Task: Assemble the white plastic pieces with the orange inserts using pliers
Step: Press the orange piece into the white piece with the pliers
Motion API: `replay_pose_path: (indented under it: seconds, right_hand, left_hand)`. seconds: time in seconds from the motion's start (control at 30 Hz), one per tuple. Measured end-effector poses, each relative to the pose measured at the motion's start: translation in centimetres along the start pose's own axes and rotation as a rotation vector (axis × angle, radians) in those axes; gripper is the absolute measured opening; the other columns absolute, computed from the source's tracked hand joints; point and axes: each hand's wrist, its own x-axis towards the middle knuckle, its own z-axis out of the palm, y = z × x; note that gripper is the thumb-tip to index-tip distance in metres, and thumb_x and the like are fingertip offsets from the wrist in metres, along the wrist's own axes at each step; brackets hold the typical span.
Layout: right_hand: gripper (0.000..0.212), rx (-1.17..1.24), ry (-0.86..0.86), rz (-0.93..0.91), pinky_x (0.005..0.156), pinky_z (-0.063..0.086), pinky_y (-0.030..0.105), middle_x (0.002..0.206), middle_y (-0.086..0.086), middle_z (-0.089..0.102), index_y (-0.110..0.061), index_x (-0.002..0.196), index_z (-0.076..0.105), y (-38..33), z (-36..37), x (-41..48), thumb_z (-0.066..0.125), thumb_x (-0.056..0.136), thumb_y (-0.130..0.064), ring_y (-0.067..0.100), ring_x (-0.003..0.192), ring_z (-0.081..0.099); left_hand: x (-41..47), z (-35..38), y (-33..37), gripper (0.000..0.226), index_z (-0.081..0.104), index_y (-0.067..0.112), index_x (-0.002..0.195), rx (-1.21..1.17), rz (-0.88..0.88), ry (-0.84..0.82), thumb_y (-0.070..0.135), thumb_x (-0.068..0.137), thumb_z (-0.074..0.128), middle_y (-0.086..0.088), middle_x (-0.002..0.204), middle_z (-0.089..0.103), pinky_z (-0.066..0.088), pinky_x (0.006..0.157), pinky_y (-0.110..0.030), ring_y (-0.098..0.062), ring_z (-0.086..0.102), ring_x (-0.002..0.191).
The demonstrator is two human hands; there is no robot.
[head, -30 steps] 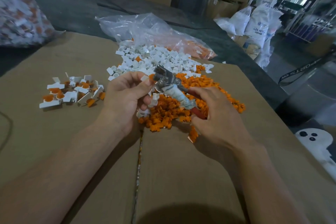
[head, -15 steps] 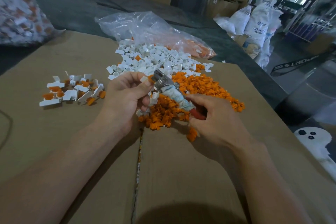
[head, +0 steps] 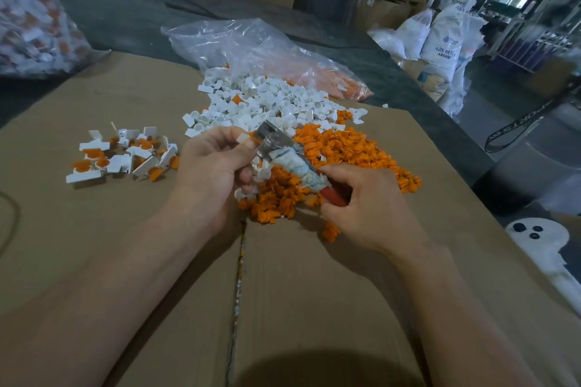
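- Lying at the left on the cardboard point(head: 94, 245), a small batch of assembled pieces point(head: 125, 155) suggests the work is barely started.
- The left hand point(head: 213, 166) pinches one white piece point(head: 243, 137) between thumb and fingers, holding it against the pliers point(head: 273, 143). I cannot tell whether an insert already sits in it.
- The tool's jaws are hidden behind its head, so pressing-in is my guess at the step.
- The loose white pieces point(head: 251, 100) lie far, and the orange inserts point(head: 342, 148) lie right of centre.
- The right hand point(head: 371, 207) wraps the red handles. The next move calls for a square, firm squeeze.
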Motion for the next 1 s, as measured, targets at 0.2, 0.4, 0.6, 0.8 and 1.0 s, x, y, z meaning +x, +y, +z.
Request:
replay_pose_path:
  seconds: [0.2,0.4,0.6,0.8,1.0]
  right_hand:
    - [0.03,-0.028,0.069,0.013,0.068,0.048,0.029,0.083,-0.01,0.062,-0.017,0.106,0.066,0.3,0.5,0.2,0.067,0.076,-0.019,0.009,0.076,0.056]
    - [0.069,-0.081,0.162,0.206,0.086,0.031,0.022,0.121,-0.007,0.052,-0.025,0.132,0.048,2.7,0.5,0.8,0.074,0.07,-0.044,0.012,0.114,0.047]
    - [0.071,-0.024,0.213,0.349,0.088,0.038,0.029,0.126,-0.003,0.055,-0.023,0.13,0.049,4.1,0.1,1.1,0.075,0.068,-0.044,0.015,0.115,0.05]
    - [0.068,-0.061,0.17,0.442,0.088,0.04,0.036,0.121,0.004,0.057,-0.018,0.126,0.051,4.7,-0.4,1.2,0.075,0.068,-0.045,0.023,0.109,0.052]
    - [0.076,-0.079,0.106,0.481,0.098,0.039,0.043,0.128,0.004,0.053,-0.018,0.132,0.045,5.1,-0.6,1.3,0.073,0.069,-0.051,0.023,0.116,0.049]
  left_hand:
    - [0.2,-0.2,0.9,0.021,0.057,0.017,0.072,0.19,0.103,0.093,-0.001,0.08,0.064,0.006,0.049,0.054,0.033,0.034,-0.013,-0.004,0.04,0.032]
    - [1.7,-2.5,1.3,0.019,0.066,0.028,0.076,0.719,0.324,0.291,0.011,0.076,0.06,0.013,0.052,0.049,0.039,0.051,-0.02,-0.001,0.044,0.046]
    - [2.2,-3.6,1.4,0.014,0.07,0.023,0.088,1.425,0.217,0.306,0.017,0.08,0.062,-0.001,0.09,0.064,0.032,0.065,-0.03,-0.027,0.055,0.09]
    - [2.8,-5.0,1.6,0.023,0.068,0.021,0.082,1.567,0.137,0.385,0.001,0.076,0.058,-0.012,0.104,0.062,0.033,0.068,-0.036,-0.038,0.054,0.098]
    - [2.9,-4.7,1.1,0.025,0.074,0.012,0.089,1.555,0.456,0.28,0.004,0.067,0.067,-0.014,0.096,0.064,0.035,0.084,-0.042,-0.039,0.053,0.097]
